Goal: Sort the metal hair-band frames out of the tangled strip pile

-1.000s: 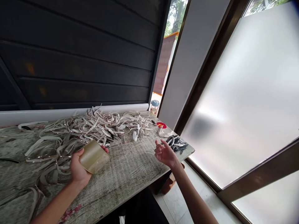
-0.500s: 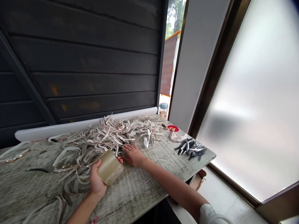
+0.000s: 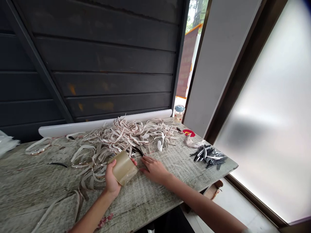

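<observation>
My left hand (image 3: 114,179) is closed round a wide roll of clear, yellowish packing tape (image 3: 123,167), tilted above the table's front part. Just right of it, my right hand (image 3: 155,170) lies low over the tabletop, its fingertips on the near end of a slender black object (image 3: 139,150). What kind of object that is cannot be made out, as its far end runs into the strips. Behind both hands spreads a tangled heap of white and rose-metallic strips (image 3: 121,134). Some loops trail left past the tape.
Right of my right hand lie a bundle of pale strips (image 3: 193,141) and a pile of black and silver strips (image 3: 209,156). A red disc (image 3: 189,133) and a blue-lidded jar (image 3: 178,116) stand farther back. A white roll (image 3: 104,123) lines the dark wall.
My right hand has drawn back from the heap toward me, and more of the black object shows at its fingertips. The tape stays in my left hand. The view has turned left.
</observation>
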`<state>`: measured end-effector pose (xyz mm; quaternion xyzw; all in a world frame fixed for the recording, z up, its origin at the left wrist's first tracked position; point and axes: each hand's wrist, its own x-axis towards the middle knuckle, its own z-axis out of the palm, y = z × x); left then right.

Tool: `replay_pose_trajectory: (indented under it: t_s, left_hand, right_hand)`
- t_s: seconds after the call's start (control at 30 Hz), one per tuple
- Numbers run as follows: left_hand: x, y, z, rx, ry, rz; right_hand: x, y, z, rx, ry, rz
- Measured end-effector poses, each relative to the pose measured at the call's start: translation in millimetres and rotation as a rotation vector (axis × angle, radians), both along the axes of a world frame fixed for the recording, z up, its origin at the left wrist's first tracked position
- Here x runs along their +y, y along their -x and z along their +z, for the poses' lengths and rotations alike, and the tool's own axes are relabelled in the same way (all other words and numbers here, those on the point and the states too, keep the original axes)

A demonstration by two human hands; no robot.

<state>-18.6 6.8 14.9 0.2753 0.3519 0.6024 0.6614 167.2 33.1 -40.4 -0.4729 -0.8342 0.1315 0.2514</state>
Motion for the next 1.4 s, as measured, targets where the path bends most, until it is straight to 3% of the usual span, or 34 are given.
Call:
replay_pose_trajectory:
  t_s: [0.27, 0.37, 0.53, 0.63, 0.9, 1.03, 1.2, 1.4]
  left_hand:
    - [-2, -3, 4.7, -0.02, -0.044, -0.001]
    - [-2, -5, 3.9, -0.011, -0.044, -0.014]
    - [0, -5, 0.7, 0.011, -0.044, 0.007]
    - [1, -5, 0.7, 0.008, -0.057, 0.016]
    - [1, -6, 0.8, 0.0, -0.033, 0.011]
    - [0, -6, 0.5, 0.01, -0.036, 0.0]
    - [0, -6, 0.9, 0.022, -0.021, 0.012]
    - [2, -5, -1.2, 0.034, -0.038, -0.015]
  right_hand:
    - [-119, -42, -1.4, 0.179, 0.03, -0.093]
    - [-142, -51, -3.8, 0.237, 0.008, -0.179]
    - [-132, -39, -10.5, 0.142, -0.102, -0.341]
    - [-130, -28, -11.8, 0.096, -0.103, -0.313]
    - [-153, -18, -5.9, 0.111, -0.073, -0.181]
    - [-136, -7, 1.6, 0.043, -0.067, -0.214]
    - [-103, 2, 1.8, -0.116, -0.071, -0.124]
    - [-83, -2, 0.7, -0.163, -0.107, -0.089]
